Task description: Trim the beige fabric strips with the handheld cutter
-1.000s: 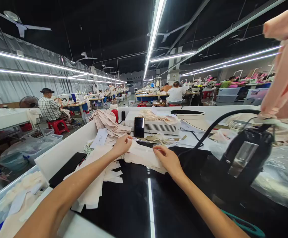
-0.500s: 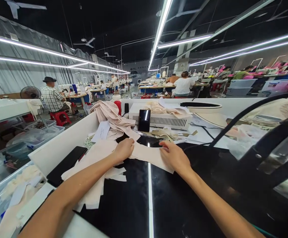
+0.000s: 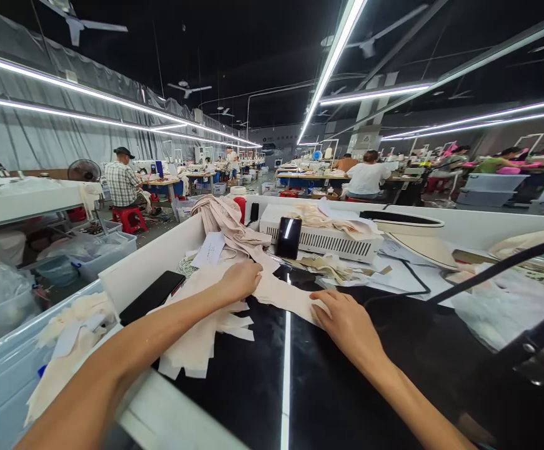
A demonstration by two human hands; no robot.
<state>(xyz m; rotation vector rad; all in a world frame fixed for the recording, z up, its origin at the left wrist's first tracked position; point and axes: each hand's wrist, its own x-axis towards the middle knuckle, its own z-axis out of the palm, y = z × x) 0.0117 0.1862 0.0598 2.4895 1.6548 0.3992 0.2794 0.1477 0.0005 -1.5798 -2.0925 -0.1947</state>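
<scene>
The left hand (image 3: pixel 241 280) lies between nine and ten o'clock of a pale fabric strip (image 3: pixel 286 299), its fingers curled tight and grasping the strip's near-left end. The right hand (image 3: pixel 347 319) is between three and four o'clock, fingers bent, tips touching the strip's other end; whether they pinch it or merely press on it, one cannot tell. The strip itself stretches between the two hands over the glossy black tabletop (image 3: pixel 248 406).

At eight o'clock of the strip, a layered pile of pale fabric pieces (image 3: pixel 194 353) fans out beneath the left forearm. A dark flat device (image 3: pixel 152 297) lies at nine, a white paper slip (image 3: pixel 209 249) at ten, and bunched pinkish cloth (image 3: pixel 225 222) between ten and eleven.

A smartphone (image 3: pixel 288 237) leans upright at twelve o'clock, before a white vented box (image 3: pixel 342 244) with fabric scraps on top. A cream visor (image 3: pixel 413 231) sits at two, and a clear plastic bag (image 3: pixel 497 309) at three.
</scene>
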